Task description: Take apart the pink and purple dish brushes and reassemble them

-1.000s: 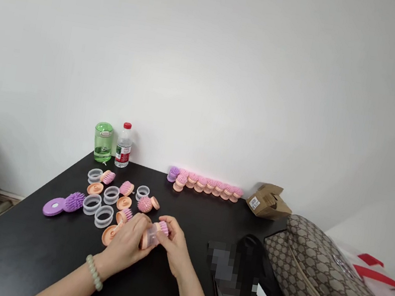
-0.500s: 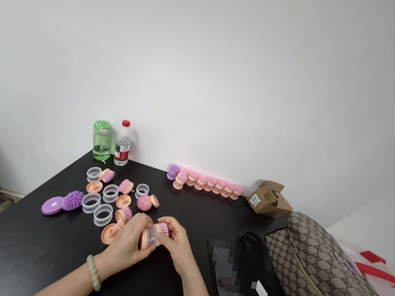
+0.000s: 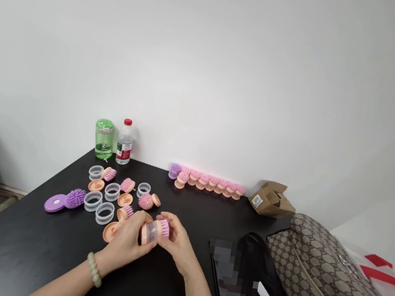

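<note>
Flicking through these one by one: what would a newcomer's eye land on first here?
Likely the pink-bristled brush with a clear middle, gripped in the left hand, with the right hand at its bristled end. Next, the row of pink brushes along the wall, and the large patterned bag at the right.

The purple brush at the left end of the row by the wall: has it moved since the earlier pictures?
No. The purple brush keeps its place relative to the red-capped bottle on the black table; only the whole view shifts slightly.
</note>
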{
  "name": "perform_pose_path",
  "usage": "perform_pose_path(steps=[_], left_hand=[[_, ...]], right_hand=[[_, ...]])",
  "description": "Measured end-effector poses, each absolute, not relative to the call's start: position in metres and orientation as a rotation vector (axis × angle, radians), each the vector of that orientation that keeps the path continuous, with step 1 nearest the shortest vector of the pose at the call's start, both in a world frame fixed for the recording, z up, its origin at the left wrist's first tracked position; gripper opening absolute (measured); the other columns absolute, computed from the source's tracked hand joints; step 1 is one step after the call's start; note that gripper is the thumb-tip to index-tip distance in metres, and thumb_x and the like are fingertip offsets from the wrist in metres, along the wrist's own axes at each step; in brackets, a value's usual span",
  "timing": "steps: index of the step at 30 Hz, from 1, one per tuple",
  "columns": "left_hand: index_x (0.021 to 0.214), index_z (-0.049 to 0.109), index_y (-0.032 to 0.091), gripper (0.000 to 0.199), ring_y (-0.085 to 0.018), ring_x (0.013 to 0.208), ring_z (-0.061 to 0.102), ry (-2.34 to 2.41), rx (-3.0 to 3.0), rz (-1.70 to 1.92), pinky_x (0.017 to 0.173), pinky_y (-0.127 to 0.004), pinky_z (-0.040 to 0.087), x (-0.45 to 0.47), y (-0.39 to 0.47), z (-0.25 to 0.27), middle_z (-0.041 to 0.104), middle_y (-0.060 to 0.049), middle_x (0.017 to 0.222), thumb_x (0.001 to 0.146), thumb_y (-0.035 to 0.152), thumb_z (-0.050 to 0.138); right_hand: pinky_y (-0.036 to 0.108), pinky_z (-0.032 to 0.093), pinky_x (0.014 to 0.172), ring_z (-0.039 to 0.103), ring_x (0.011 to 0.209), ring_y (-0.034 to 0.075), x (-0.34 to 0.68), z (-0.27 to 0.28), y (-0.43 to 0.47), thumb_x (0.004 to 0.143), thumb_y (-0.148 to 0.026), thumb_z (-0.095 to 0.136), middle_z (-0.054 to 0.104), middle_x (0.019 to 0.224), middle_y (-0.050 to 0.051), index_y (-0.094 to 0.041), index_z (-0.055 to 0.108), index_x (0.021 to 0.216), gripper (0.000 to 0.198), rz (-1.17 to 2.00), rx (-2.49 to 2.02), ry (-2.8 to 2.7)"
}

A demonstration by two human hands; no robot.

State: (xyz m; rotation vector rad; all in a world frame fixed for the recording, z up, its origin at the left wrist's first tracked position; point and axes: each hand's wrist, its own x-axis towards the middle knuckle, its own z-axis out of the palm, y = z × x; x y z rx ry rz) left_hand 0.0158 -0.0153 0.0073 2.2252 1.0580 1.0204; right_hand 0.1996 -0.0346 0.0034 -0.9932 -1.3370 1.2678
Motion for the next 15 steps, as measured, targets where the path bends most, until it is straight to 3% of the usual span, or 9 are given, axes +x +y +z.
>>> perform_pose_path(steps=[4,8,15], left_hand=[[0.097,0.053,0.021,0.021,-0.022,0.082,0.062,1.066,2.201,1.0,0.073,-0.036,0.05,0.017,-0.018,0.01,0.063,-0.003,0.092,0.082,0.03,0.065],[0.102,0.053,0.021,0.03,-0.022,0.086,0.061,1.09,2.101,0.99,0.075,-0.035,0.049,0.017,-0.021,0.017,0.063,-0.003,0.098,0.077,0.028,0.069],[0.089,0.05,0.02,0.031,-0.016,0.071,0.051,1.069,1.962,0.922,0.063,-0.027,0.038,0.015,-0.021,0.023,0.058,0.001,0.083,0.079,0.042,0.07]], right_hand=[[0.03,0.046,0.075,0.061,0.082,0.019,0.201,0.003,-0.034,0.073,-0.028,0.077,0.066,0.09,-0.001,-0.023,0.067,0.108,0.037,1.224,-1.1,-1.382],[0.028,0.044,0.074,0.058,0.08,0.017,0.2,0.004,-0.034,0.071,-0.018,0.073,0.064,0.088,-0.003,-0.023,0.067,0.107,0.037,1.223,-1.095,-1.378],[0.027,0.045,0.072,0.058,0.079,0.017,0.204,0.003,-0.035,0.071,-0.027,0.08,0.064,0.087,-0.001,-0.022,0.069,0.102,0.033,1.244,-1.07,-1.398]])
